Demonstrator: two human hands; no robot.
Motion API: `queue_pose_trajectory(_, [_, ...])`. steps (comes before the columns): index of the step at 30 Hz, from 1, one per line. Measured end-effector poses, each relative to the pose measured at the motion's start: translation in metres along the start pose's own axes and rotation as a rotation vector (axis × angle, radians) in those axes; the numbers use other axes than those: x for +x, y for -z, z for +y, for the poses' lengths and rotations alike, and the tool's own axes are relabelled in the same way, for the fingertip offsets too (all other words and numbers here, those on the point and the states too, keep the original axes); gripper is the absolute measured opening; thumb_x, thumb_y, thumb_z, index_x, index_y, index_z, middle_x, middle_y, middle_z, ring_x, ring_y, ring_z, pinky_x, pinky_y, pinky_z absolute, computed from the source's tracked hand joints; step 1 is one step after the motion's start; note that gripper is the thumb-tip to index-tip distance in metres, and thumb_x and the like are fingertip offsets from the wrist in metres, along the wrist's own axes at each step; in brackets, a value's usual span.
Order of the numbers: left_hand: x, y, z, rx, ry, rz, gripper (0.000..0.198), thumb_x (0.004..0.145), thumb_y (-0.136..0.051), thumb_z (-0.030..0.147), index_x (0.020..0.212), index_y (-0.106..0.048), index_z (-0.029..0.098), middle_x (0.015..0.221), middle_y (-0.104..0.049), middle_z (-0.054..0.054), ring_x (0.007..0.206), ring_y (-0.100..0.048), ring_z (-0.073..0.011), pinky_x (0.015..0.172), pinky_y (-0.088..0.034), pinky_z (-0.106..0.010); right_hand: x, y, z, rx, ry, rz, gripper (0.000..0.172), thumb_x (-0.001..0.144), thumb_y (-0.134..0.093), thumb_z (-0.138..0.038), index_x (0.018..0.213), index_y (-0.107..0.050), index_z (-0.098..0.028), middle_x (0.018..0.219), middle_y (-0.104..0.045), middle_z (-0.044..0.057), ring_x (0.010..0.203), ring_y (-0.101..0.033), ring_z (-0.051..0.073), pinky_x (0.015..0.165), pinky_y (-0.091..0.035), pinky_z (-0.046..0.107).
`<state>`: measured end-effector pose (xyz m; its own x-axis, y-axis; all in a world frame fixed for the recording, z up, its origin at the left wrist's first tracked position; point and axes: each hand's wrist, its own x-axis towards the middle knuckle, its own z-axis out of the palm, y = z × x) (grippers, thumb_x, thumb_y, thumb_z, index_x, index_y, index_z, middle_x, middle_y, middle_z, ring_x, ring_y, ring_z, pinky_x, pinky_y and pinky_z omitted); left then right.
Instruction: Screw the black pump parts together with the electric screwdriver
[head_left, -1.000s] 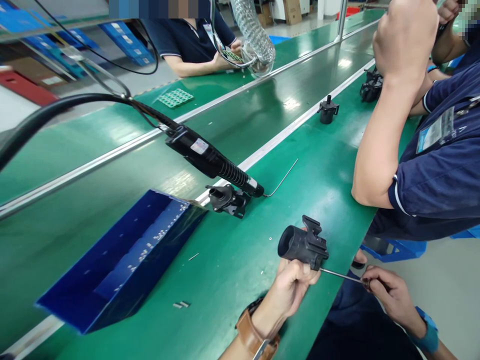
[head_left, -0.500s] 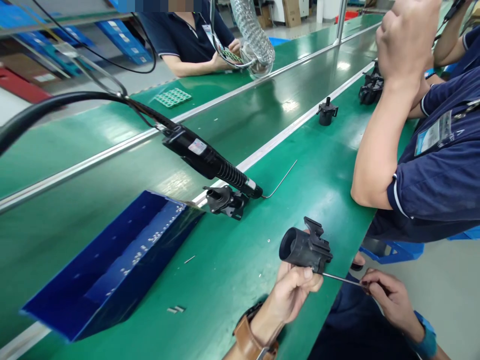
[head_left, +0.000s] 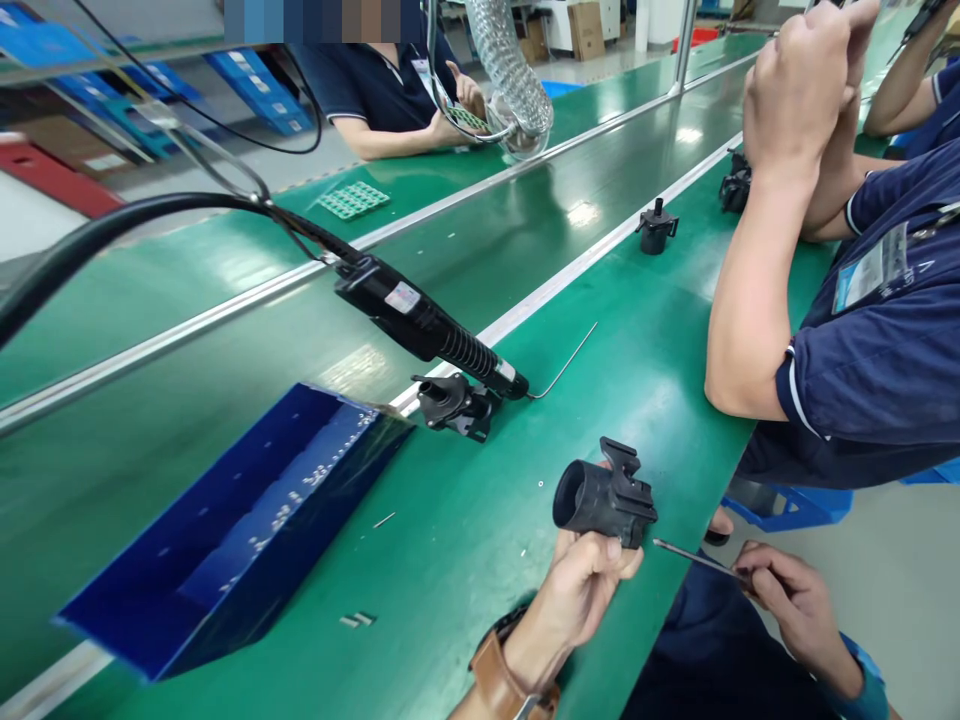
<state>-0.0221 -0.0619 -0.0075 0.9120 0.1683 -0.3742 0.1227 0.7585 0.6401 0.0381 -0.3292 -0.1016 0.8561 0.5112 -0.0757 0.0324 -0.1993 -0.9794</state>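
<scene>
My left hand (head_left: 589, 575) grips a black plastic cylindrical housing (head_left: 600, 497) from below, its round open end turned to the left and a bracket sticking up on its right side. In my right hand (head_left: 793, 598), closed around the handle, is a screwdriver (head_left: 697, 558). Its thin metal shaft points left, and the tip stands a little apart from the housing's right side. Most of the handle is hidden by my fingers.
A black electric screwdriver (head_left: 427, 325) on a cable rests by another black assembly (head_left: 456, 405). A blue bin (head_left: 217, 530) with small parts stands left. Metal pins (head_left: 358, 619) lie on the green bench. A co-worker's arm (head_left: 772, 260) is at right; another person (head_left: 375, 90) sits across.
The screwdriver tip has come away from the housing as my right hand moved right and slightly down. My left hand and the housing have shifted slightly left.
</scene>
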Motion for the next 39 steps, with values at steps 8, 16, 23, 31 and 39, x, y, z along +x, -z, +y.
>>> queue_pose_trajectory(8, [-0.003, -0.003, 0.004, -0.07, 0.023, 0.037, 0.019, 0.06, -0.069, 0.021, 0.067, -0.051, 0.018, 0.054, -0.031, 0.011, 0.047, -0.013, -0.0021, 0.052, -0.018, -0.027, 0.0, 0.001, -0.015, -0.031, 0.031, -0.043, 0.027, 0.1, -0.059, -0.042, 0.092, -0.075, -0.022, 0.076, -0.068, 0.006, 0.068, -0.063, 0.02, 0.063, -0.053, 0.029])
queue_pose_trajectory(16, [0.005, -0.005, 0.024, -0.392, 0.164, 0.069, 0.027, 0.066, -0.062, 0.022, 0.091, -0.06, 0.013, 0.088, -0.061, -0.003, 0.045, -0.01, 0.0006, 0.041, -0.019, -0.02, -0.003, -0.003, -0.048, -0.242, 0.125, -0.003, 0.015, 0.097, -0.066, -0.032, 0.108, -0.076, -0.028, 0.09, -0.079, 0.005, 0.077, -0.074, 0.021, 0.07, -0.058, 0.028])
queue_pose_trajectory(23, [0.006, -0.004, 0.025, -0.421, 0.174, 0.085, 0.034, 0.065, -0.06, 0.022, 0.097, -0.06, 0.012, 0.087, -0.063, -0.003, 0.044, -0.006, 0.0007, 0.04, -0.025, -0.018, 0.0, -0.008, -0.056, -0.333, 0.142, -0.016, 0.018, 0.098, -0.065, -0.033, 0.11, -0.077, -0.027, 0.096, -0.082, 0.007, 0.082, -0.078, 0.025, 0.067, -0.059, 0.032])
queue_pose_trajectory(31, [0.005, -0.005, 0.022, -0.381, 0.151, 0.093, 0.027, 0.065, -0.062, 0.021, 0.088, -0.064, 0.01, 0.091, -0.067, -0.006, 0.044, -0.009, 0.0005, 0.041, -0.027, -0.019, 0.002, -0.005, -0.058, -0.333, 0.148, -0.003, 0.018, 0.098, -0.065, -0.033, 0.108, -0.078, -0.025, 0.097, -0.083, 0.008, 0.083, -0.079, 0.026, 0.066, -0.061, 0.031])
queue_pose_trajectory(39, [0.004, -0.009, 0.017, -0.293, 0.129, 0.089, 0.026, 0.062, -0.069, 0.022, 0.082, -0.071, 0.006, 0.088, -0.071, -0.006, 0.044, -0.016, 0.0013, 0.043, -0.024, -0.019, 0.001, 0.006, -0.064, -0.319, 0.071, -0.072, 0.023, 0.099, -0.063, -0.038, 0.107, -0.078, -0.023, 0.094, -0.081, 0.008, 0.084, -0.077, 0.023, 0.07, -0.059, 0.028])
